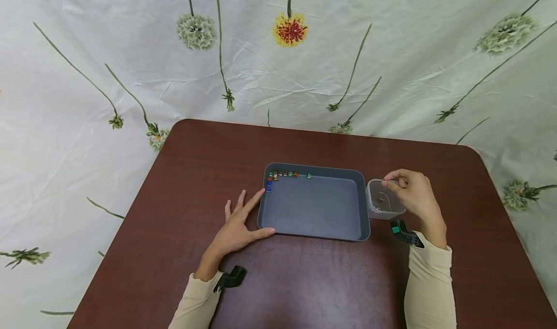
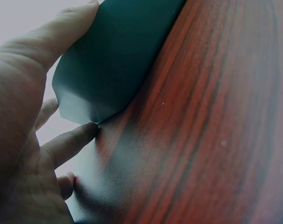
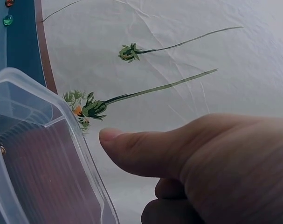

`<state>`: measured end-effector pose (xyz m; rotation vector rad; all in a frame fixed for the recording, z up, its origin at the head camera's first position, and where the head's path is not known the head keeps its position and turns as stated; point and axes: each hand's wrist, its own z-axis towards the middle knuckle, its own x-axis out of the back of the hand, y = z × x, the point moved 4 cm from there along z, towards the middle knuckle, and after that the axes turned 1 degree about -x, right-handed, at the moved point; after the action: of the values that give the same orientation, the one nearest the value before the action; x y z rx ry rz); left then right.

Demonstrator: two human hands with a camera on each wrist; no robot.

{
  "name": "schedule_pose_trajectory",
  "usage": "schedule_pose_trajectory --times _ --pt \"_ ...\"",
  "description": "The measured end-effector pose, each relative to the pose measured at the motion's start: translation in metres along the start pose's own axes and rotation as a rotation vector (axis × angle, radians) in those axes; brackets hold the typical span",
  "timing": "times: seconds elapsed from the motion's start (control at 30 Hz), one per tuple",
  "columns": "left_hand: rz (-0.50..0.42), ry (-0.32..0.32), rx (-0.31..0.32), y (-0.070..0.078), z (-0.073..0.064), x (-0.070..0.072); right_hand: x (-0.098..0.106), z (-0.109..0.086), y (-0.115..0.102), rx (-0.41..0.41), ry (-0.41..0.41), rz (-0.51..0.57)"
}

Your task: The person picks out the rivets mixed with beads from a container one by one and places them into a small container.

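Note:
A grey rectangular tray [image 1: 313, 205] lies on the table. Small shiny glass beads [image 1: 290, 174] in green, orange and brown line its far side, and blue beads [image 1: 268, 189] sit by its left side. My left hand [image 1: 237, 228] spreads at the tray's near left corner, its index fingertip at the left rim and thumb at the near edge. Over the clear plastic container [image 1: 382, 215], right of the tray, my right hand [image 1: 415, 193] brings thumb and index finger close together. I cannot tell whether a bead is between them. A few small pieces lie in the container.
The dark reddish-brown wooden table [image 1: 304, 276] has rounded far corners. Behind it hangs a white cloth [image 1: 261, 67] printed with flowers. Each wrist wears a black strap, the right wrist strap [image 1: 406, 234] showing a green patch.

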<state>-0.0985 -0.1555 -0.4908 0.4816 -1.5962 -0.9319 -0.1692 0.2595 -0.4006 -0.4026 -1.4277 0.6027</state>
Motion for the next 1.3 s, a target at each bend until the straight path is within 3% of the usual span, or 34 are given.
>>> schedule_pose_trajectory --times 0.43,1.3 --pt "0.005 0.002 0.0 0.0 -0.002 0.001 -0.007 0.003 -0.004 -0.006 -0.036 0.014" --pt "-0.011 0.011 -0.009 0.004 0.0 0.002 -0.041 0.024 -0.055 0.096 -0.153 0.022"
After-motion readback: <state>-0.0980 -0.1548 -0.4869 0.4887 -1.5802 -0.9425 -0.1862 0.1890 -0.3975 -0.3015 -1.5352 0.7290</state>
